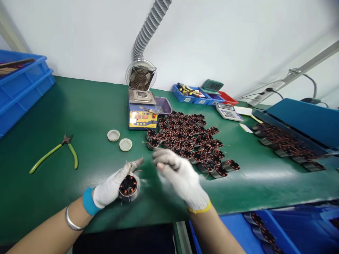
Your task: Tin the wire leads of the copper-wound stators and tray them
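My left hand, in a white glove with a blue cuff, grips a round motor stator near the table's front edge. Black inner parts and copper windings show in the stator's top, and thin wire ends stick out from it. My right hand, in a white glove with a yellow hem, is raised to the right of that stator, apart from it. Its fingers are curled towards the thumb and a little blurred; anything between them is hidden. Many similar stators stand grouped beyond my right hand.
Green-handled cutters lie left. Two small white dishes sit before a solder pot under a fume hose. Blue bins, a tool tray, a calculator and a teal machine or box surround the green table.
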`<state>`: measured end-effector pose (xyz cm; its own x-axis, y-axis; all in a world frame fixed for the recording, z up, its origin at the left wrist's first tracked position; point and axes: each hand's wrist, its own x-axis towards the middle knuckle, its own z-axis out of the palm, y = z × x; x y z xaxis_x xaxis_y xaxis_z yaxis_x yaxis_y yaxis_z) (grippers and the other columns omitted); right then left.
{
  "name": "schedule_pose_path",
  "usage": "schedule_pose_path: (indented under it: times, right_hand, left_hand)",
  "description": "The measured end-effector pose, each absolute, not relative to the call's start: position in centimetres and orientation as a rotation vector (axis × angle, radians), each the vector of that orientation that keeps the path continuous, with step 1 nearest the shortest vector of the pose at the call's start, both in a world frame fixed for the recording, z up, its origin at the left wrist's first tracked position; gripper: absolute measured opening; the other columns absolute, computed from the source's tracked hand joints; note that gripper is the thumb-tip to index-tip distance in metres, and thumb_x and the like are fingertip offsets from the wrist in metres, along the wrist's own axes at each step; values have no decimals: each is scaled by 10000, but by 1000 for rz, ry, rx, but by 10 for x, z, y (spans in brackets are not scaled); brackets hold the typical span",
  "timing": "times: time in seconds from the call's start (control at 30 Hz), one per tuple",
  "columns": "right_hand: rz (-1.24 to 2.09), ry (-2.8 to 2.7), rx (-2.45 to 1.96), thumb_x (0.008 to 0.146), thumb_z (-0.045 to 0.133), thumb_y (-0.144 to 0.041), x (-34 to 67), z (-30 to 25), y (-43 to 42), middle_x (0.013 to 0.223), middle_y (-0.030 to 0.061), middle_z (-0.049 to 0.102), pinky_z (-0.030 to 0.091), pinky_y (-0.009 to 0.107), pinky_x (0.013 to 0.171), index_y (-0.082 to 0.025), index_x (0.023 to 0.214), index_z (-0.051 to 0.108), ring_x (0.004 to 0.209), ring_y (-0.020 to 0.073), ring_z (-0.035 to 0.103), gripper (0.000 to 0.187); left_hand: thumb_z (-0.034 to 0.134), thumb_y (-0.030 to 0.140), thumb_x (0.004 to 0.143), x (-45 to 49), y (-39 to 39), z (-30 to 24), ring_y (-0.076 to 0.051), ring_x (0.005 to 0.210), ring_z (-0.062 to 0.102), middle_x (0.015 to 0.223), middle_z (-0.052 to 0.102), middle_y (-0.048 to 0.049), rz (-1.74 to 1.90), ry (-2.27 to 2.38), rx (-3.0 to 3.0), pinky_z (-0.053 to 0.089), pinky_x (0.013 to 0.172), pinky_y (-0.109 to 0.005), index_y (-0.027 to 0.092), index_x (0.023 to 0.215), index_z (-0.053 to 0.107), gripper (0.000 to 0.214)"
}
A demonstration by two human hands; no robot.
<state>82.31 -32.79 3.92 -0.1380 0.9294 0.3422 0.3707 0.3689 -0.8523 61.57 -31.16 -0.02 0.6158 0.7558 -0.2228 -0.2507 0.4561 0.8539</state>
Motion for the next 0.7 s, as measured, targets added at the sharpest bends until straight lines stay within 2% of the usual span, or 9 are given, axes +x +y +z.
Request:
schedule_pose_path:
  times: [0.1, 0.17, 0.2, 0.33, 0.4, 0.47, 0.6, 0.7]
  right_hand:
    - [900, -1763, -1332, 827, 613, -236, 800, 26, -339, 1035, 87, 702, 483, 417, 994, -211, 893, 733, 1120, 253, 605, 139]
    - [966, -1670, -1388, 811, 604, -227, 783, 16, -342, 1037, 84, 693, 486, 405, 979, -210, 908, 740, 1104, 246, 602, 167]
    - [995, -1603, -1396, 807, 598, -232, 777, 13, -341, 1007, 80, 692, 498, 391, 949, -206, 881, 741, 1060, 237, 614, 163]
    - [1011, -1405, -1363, 791, 592, -249, 767, 7, -336, 831, 53, 678, 505, 340, 874, -200, 724, 721, 961, 212, 625, 153]
    - [985, -1384, -1364, 767, 609, -221, 768, 8, -333, 795, 45, 672, 495, 325, 866, -203, 686, 712, 952, 207, 615, 132]
    - [1006, -1392, -1372, 744, 639, -205, 769, 10, -333, 788, 44, 668, 487, 321, 848, -202, 672, 713, 926, 204, 606, 103]
    - [1049, -1431, -1388, 728, 666, -223, 770, 14, -336, 784, 46, 655, 465, 333, 831, -197, 670, 710, 910, 206, 587, 77]
    - [997, -1469, -1394, 712, 683, -247, 768, 16, -340, 806, 50, 654, 462, 340, 821, -199, 688, 701, 901, 208, 580, 57]
  left_hand:
    - [509, 713, 824, 618, -310, 0, -222, 806, 612, 822, 683, -66, 769, 693, 1090, 448, 888, -323, 158, 1226, 636, 697]
    - [549, 630, 853, 619, -309, 0, -248, 1015, 580, 1031, 671, -90, 855, 692, 1188, 390, 1000, -316, 171, 1127, 669, 549]
    - [540, 601, 873, 620, -308, 1, -251, 1047, 563, 1065, 658, -91, 873, 689, 1229, 380, 1011, -316, 174, 1096, 667, 498]
    - [520, 580, 891, 620, -307, 0, -200, 817, 533, 843, 601, -47, 818, 769, 1316, 442, 816, -292, 167, 869, 624, 427]
    - [592, 558, 847, 622, -308, 1, -163, 702, 473, 737, 532, -14, 725, 774, 1308, 429, 690, -271, 165, 777, 575, 400]
    - [692, 463, 776, 623, -309, 3, -136, 652, 425, 696, 477, 13, 626, 774, 1259, 398, 618, -253, 165, 768, 546, 332]
    - [744, 241, 678, 627, -310, 8, -137, 675, 441, 721, 492, 16, 534, 810, 1214, 398, 628, -260, 154, 824, 566, 247]
    - [738, 236, 669, 628, -310, 9, -158, 699, 483, 753, 542, -4, 540, 804, 1308, 407, 644, -278, 149, 819, 591, 227]
